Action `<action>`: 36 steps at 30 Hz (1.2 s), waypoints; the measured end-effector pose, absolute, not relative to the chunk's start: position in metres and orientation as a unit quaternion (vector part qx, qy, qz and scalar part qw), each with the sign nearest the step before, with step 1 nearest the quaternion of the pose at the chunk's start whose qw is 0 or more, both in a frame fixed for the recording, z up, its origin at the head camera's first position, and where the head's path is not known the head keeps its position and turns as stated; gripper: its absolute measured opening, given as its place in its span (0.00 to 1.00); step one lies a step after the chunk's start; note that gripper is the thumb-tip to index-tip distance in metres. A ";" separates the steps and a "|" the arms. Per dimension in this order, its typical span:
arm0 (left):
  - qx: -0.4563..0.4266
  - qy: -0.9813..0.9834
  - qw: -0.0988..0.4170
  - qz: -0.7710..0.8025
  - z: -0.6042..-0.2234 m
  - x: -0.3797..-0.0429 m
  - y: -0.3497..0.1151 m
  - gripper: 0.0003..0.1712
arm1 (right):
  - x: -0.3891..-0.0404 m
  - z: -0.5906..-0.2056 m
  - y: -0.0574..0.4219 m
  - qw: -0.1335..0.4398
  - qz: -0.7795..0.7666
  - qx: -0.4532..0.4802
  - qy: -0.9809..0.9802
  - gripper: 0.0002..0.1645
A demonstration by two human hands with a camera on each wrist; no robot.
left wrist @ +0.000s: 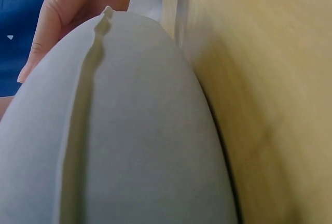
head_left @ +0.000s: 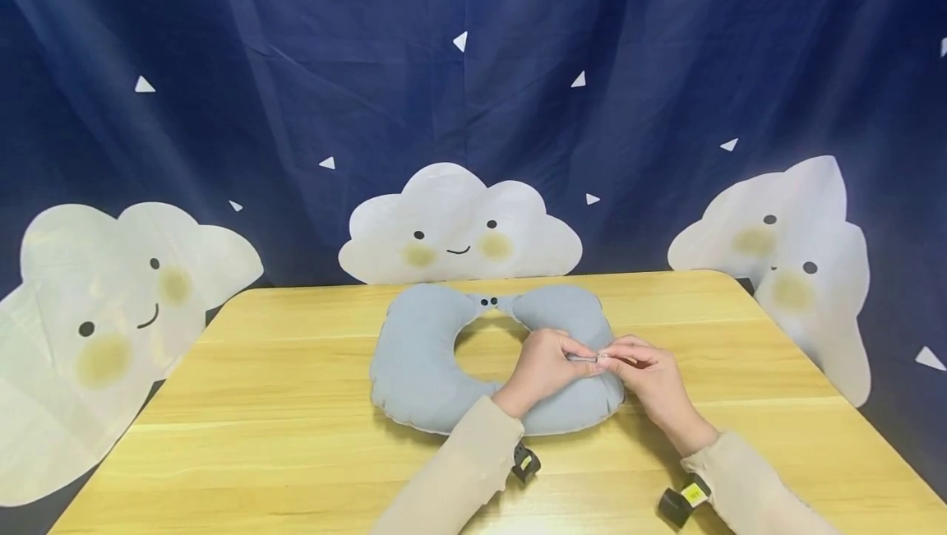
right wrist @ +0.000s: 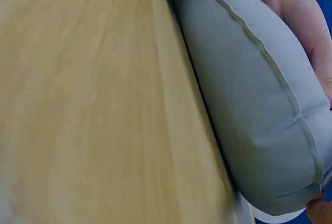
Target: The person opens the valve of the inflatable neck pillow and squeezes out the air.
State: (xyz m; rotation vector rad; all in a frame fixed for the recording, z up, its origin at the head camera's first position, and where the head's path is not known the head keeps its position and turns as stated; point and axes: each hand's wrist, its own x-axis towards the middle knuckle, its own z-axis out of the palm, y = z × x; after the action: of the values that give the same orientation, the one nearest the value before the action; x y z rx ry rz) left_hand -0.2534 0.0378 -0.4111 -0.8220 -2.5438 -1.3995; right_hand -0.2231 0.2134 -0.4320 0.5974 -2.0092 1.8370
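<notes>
A plump grey-blue inflatable neck pillow (head_left: 425,354) lies on the wooden table, its U opening at the far side, where a strap with two dark snaps (head_left: 489,302) joins the ends. Over its right arm, my left hand (head_left: 546,364) pinches a small grey bit of the pillow between thumb and forefinger. My right hand (head_left: 649,375) meets it fingertip to fingertip, pinching a small pale piece like an air valve (head_left: 602,357). Fingertips hide most of that piece. The seamed pillow side (left wrist: 140,99) fills the left wrist view; in the right wrist view a thumb (right wrist: 319,211) touches the pillow's end.
The light wooden table (head_left: 259,436) extends on both sides of the pillow. Behind it hangs a dark blue curtain (head_left: 296,66) with white cloud faces. Black wrist cameras (head_left: 526,464) are strapped at both sleeves.
</notes>
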 end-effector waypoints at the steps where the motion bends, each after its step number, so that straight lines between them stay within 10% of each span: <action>1: -0.273 -0.842 0.066 -0.461 -0.411 -0.253 0.038 0.09 | -0.223 -0.432 0.213 0.176 0.649 0.205 -0.711 0.06; 17: -0.272 -0.850 0.073 -0.445 -0.411 -0.251 0.039 0.07 | -0.222 -0.435 0.208 0.107 0.724 0.111 -0.673 0.08; 36: -0.269 -0.834 0.061 -0.477 -0.411 -0.253 0.039 0.08 | -0.227 -0.429 0.219 0.115 0.664 0.254 -0.694 0.09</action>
State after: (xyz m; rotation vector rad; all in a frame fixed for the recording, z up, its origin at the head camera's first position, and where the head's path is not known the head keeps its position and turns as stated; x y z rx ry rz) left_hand -0.2525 0.0386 -0.4108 -0.8146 -2.5238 -1.4422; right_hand -0.2265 0.2190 -0.4287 0.7438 -2.0322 1.9460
